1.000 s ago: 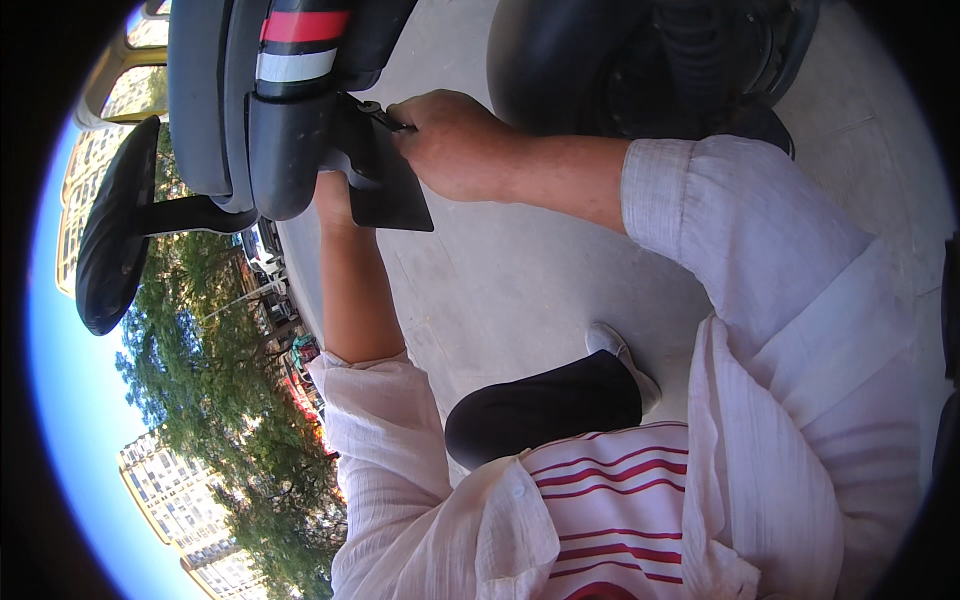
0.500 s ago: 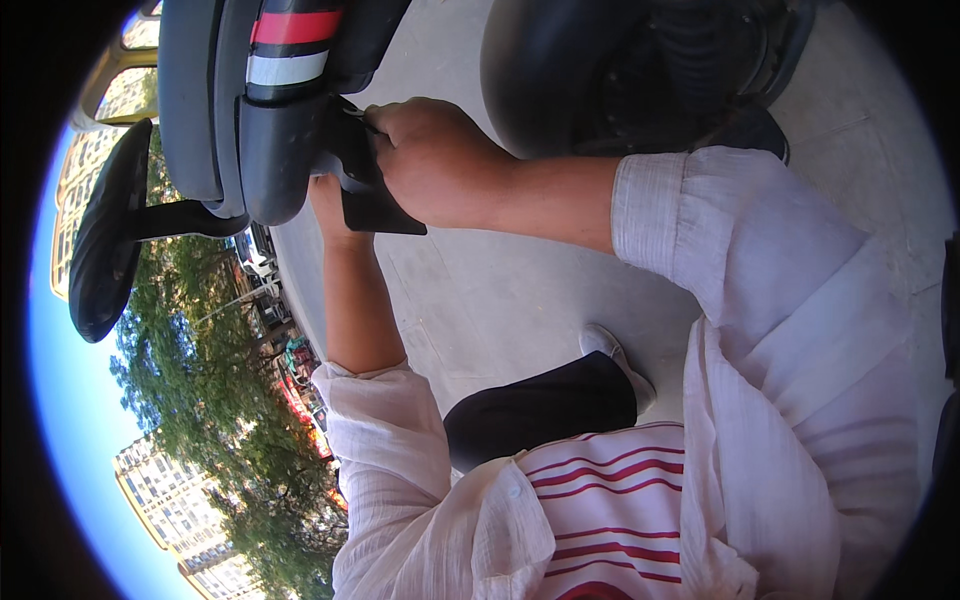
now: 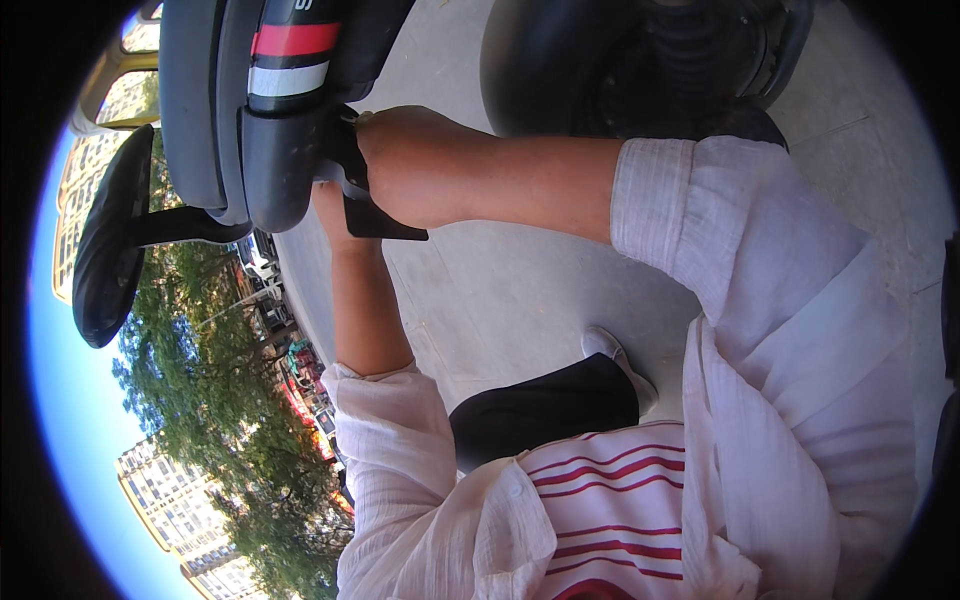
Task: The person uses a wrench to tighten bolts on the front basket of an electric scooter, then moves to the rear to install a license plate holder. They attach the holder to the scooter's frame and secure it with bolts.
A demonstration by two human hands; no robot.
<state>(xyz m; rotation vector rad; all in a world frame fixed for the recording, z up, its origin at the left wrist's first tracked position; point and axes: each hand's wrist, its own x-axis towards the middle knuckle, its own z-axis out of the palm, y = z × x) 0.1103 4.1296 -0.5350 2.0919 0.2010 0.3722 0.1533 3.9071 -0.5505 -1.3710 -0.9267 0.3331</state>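
Note:
My right hand (image 3: 405,165) reaches to the underside of a dark grey vehicle body (image 3: 277,165) with a red and white band (image 3: 292,58). Its back is toward me and its fingers curl in against a black bracket with a flat flap (image 3: 385,222). A small shiny piece shows by the knuckles; what the fingers hold is hidden. Behind the flap, my left hand (image 3: 330,205) shows only near the wrist, its fingers covered by the bracket and body.
A black mirror-like shell (image 3: 110,240) sticks out on a stem at the left. Upper right stands a dark wheel (image 3: 560,70) with a coil spring. My shoe (image 3: 620,360) rests on grey pavement (image 3: 520,290). Trees (image 3: 190,400), parked vehicles and tall buildings (image 3: 180,500) lie beyond.
My right hand has turned at the wrist, so its fingers are more hidden behind the bracket. The vehicle body and my left forearm have shifted slightly in view.

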